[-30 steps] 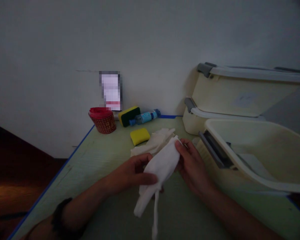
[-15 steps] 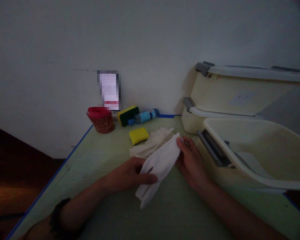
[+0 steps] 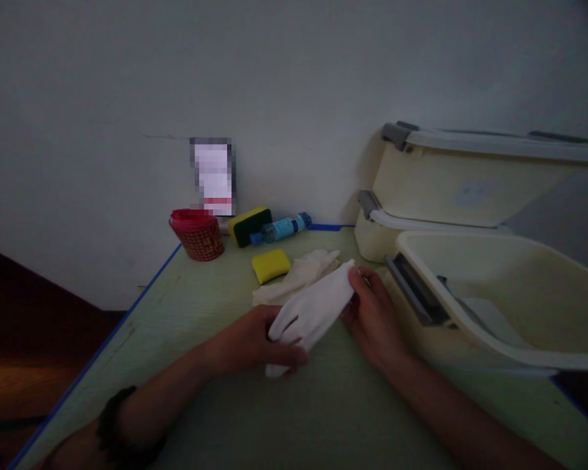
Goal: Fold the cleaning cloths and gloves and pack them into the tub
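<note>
A white cloth glove [image 3: 318, 310] is held between my two hands, above the table. My right hand [image 3: 374, 313] pinches its upper right end, the cuff. At the lower left, my left hand [image 3: 259, 339] is closed on the finger end, its thumb lying over the glove's fingers. Just behind the held glove, another whitish glove [image 3: 301, 275] lies flat on the table, partly covered from view. A yellow sponge [image 3: 271, 266] rests beside that one, to its left.
Along the wall are a red basket [image 3: 201, 243], a blurred upright screen [image 3: 214, 176], a yellow-and-green sponge [image 3: 250, 226] and a small blue-labelled bottle [image 3: 284, 228] on its side. To the right, an open cream bin [image 3: 474, 336] stands before stacked cream boxes [image 3: 440, 183]. Blue edging [image 3: 141, 294] borders the table.
The held glove's finger end has come up and my left thumb now lies across its fingers. My right hand keeps its hold on the cuff, almost unmoved.
</note>
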A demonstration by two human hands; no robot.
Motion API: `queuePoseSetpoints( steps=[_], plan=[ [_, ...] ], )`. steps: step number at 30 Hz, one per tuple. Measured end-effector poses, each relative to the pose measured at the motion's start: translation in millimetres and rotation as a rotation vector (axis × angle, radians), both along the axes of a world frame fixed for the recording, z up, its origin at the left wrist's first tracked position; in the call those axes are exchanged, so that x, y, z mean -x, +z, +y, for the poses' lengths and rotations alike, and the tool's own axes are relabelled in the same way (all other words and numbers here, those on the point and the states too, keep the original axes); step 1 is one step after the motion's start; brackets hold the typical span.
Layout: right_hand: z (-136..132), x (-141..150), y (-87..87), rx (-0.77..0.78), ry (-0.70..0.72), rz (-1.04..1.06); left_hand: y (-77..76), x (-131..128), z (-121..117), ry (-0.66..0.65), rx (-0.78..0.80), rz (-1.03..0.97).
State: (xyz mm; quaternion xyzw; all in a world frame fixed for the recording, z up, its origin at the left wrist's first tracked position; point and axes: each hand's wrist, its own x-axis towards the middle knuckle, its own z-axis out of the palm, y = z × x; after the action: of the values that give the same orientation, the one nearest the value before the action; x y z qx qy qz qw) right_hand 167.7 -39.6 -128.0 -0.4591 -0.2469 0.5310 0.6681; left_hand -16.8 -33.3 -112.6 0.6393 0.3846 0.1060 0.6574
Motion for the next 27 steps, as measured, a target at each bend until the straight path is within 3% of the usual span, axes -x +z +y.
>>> queuePoseSetpoints(
  steps=[3,10,14,20,23,27],
  plan=[
    [1.6,0.2,-2.7,0.0,-0.013,0.023,-0.9,0.9,0.7,-0.079,0.008,0.007],
    [2.4,-1.0,-3.6,0.004,-0.008,0.004,3.4,3.4,-0.7,-0.128,0.138,-0.002],
    [5.0,-3.4,-7.9,-0.025,0.063,-0.193,11.1,13.7,3.8,-0.197,0.145,0.033],
    [6.3,-5.5,-17.3,-0.112,0.247,-0.548,21.3,32.1,8.9,-0.439,0.3,0.259],
    [7.1,-8.3,-20.7,-0.172,0.23,-0.789,23.9,32.8,9.9,-0.393,0.187,0.332],
    [9.6,-11.5,-22.2,-0.218,0.188,-0.919,21.7,26.3,11.9,-0.178,-0.109,0.395]
  ],
)
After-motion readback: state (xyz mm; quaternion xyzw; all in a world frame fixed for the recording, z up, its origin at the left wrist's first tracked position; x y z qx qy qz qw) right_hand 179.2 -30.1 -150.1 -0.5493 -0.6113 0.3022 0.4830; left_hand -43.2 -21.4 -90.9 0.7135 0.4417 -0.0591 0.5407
